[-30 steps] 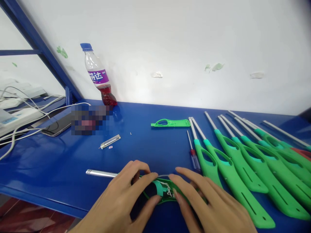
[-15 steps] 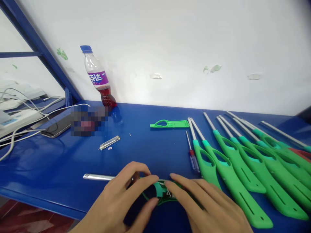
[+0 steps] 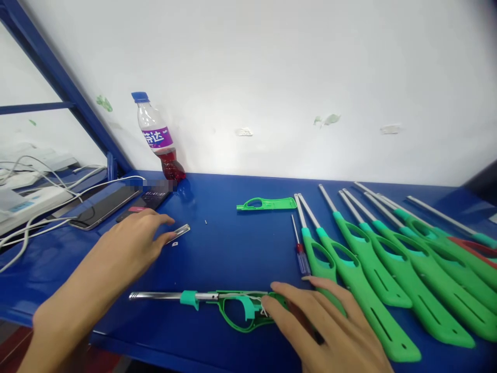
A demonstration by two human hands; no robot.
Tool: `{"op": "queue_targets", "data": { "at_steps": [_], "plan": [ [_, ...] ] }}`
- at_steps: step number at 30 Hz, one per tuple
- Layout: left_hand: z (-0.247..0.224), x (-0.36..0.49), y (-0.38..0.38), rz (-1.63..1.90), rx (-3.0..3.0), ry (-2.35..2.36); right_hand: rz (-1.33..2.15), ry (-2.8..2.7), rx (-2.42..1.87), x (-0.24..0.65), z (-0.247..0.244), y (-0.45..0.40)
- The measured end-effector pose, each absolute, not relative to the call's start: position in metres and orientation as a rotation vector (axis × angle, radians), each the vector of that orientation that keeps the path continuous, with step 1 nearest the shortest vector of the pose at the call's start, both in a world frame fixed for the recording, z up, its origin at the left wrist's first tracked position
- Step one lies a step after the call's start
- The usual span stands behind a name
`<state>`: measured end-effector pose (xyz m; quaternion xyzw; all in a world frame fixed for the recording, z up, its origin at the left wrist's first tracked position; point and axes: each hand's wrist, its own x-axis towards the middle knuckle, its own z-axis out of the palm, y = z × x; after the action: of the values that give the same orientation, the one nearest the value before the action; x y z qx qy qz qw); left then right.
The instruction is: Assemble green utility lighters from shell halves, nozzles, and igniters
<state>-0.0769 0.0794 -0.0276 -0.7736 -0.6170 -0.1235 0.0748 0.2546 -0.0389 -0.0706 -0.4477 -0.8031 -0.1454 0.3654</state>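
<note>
My left hand (image 3: 134,235) reaches to a small clear tube (image 3: 182,230) on the table. Its thumb and forefinger are apart at the tube's left end, which they partly hide. In front of me lies an opened long-necked gas lighter (image 3: 236,327), with its metal barrel pointing left and a teal collar and trigger showing. My right hand (image 3: 330,321) is bent over the lighter's handle and holds it at the table, fingertips near a thin white wire. The handle's right end is hidden under that hand. A loose green half shell (image 3: 272,203) lies farther back.
Several green lighters (image 3: 373,311) lie in a row at right, with a screwdriver (image 3: 302,254) beside them. A soda bottle (image 3: 157,137) stands by the wall. Phones (image 3: 106,206) and white cables (image 3: 27,228) occupy the left. A tiny white piece (image 3: 175,244) lies near the tube.
My left hand has left the lighter and moved up and left to the clear tube, uncovering the lighter's barrel and trigger. The right hand stays on the handle. The view has shifted slightly.
</note>
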Motion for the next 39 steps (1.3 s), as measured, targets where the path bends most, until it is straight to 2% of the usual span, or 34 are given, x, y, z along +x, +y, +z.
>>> {"op": "queue_targets", "data": {
  "at_steps": [5, 11, 16, 26, 32, 35, 39],
  "plan": [
    [-0.029, -0.081, 0.079, -0.380, -2.398, -1.908, -0.412, -1.941, -1.063, 0.248, -0.050, -0.017],
    [-0.004, -0.062, 0.071, -0.632, -2.459, -1.841, -0.269, -1.972, -1.053, 0.235, -0.008, -0.001],
    [0.012, -0.015, 0.038, -1.041, -2.899, -1.407, -0.073, -2.105, -1.043, 0.229, -0.013, -0.001],
    [-0.001, 0.007, 0.027, -1.276, -2.978, -1.473, -0.105, -2.059, -1.025, 0.231, -0.019, -0.001],
    [0.000, -0.037, 0.053, -0.988, -2.712, -1.601, -0.228, -2.111, -1.134, 0.240, -0.023, 0.001],
    [-0.017, -0.075, 0.072, -0.699, -2.636, -1.835, -0.355, -2.108, -1.167, 0.243, -0.024, 0.002],
    [-0.039, -0.101, 0.088, -0.590, -2.669, -1.941, -0.384, -2.124, -1.175, 0.242, -0.024, 0.002]
  ]
}}
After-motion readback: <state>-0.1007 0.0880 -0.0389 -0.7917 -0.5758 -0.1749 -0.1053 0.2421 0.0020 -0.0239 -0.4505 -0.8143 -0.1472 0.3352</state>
